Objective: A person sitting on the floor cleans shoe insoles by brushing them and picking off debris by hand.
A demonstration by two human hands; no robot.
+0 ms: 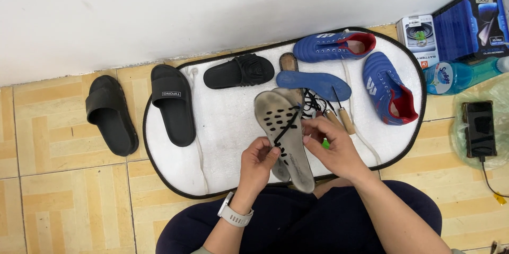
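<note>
Left hand [258,159] is pinched shut on the lower edge of a grey insole [283,135], holding it up over the near rim of the white mat [228,121], while the right hand [331,145] closes thumb and fingers on a black lace [286,124] running across the insole. Behind on the mat lie a blue insole [313,83], two blue shoes [335,45] [389,95] and a black slide [238,71]; two more slides [172,103] [110,113] sit left.
</note>
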